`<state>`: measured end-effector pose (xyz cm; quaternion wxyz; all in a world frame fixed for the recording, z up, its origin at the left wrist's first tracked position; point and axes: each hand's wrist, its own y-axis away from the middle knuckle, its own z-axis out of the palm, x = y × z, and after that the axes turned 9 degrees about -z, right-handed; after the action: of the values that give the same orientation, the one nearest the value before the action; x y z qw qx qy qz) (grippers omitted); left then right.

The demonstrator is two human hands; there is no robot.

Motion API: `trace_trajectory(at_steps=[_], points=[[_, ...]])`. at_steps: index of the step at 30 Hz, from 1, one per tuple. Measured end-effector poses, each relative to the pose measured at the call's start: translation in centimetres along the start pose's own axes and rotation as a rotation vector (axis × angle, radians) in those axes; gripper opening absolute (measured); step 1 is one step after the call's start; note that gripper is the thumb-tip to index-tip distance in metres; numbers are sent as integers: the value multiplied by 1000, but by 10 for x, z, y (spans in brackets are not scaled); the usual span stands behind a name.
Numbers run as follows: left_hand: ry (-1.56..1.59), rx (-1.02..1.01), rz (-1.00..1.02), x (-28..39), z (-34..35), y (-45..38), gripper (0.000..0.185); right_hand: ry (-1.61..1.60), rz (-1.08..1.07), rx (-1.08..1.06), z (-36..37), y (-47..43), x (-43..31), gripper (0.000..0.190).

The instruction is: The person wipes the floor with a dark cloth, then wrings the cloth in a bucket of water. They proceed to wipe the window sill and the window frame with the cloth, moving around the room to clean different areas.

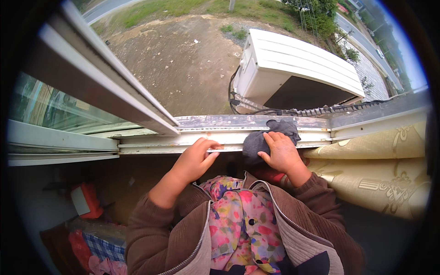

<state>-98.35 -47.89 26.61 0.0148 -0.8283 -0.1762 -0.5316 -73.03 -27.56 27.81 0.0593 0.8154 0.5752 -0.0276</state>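
Note:
A dark grey cloth [253, 143] lies bunched over the white window track [165, 141], near the right end of the opening. My right hand [279, 149] rests on the cloth and presses it against the track. My left hand [197, 158] is over the inner edge of the same track, to the left of the cloth, with fingers curled and thumb apart. No object shows in it. Rust-coloured marks show on the track near my left fingertips.
Sliding window frames [103, 82] with glass stand at the left. Outside, a white air-conditioner unit [302, 58] sits beyond the sill, with wrapped pipes [323, 110] along its base. A patterned yellow curtain [378, 172] hangs at the right. A red box [90, 201] and folded fabrics [103, 245] are at lower left.

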Motion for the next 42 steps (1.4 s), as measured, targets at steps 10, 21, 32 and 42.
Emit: trace_trajectory(at_steps=[10, 21, 32, 42], points=[[136, 233, -282, -80, -60, 139, 13, -10, 43, 207, 41, -72, -50, 15], [-17, 279, -209, -111, -110, 168, 14, -200, -217, 327, 10, -99, -151, 39], [-54, 292, -255, -135, -110, 194, 12, -360, -320, 94, 41, -148, -194, 53], [-72, 295, -268, -144, -102, 187, 11, -290, -198, 157, 32, -112, -150, 38]])
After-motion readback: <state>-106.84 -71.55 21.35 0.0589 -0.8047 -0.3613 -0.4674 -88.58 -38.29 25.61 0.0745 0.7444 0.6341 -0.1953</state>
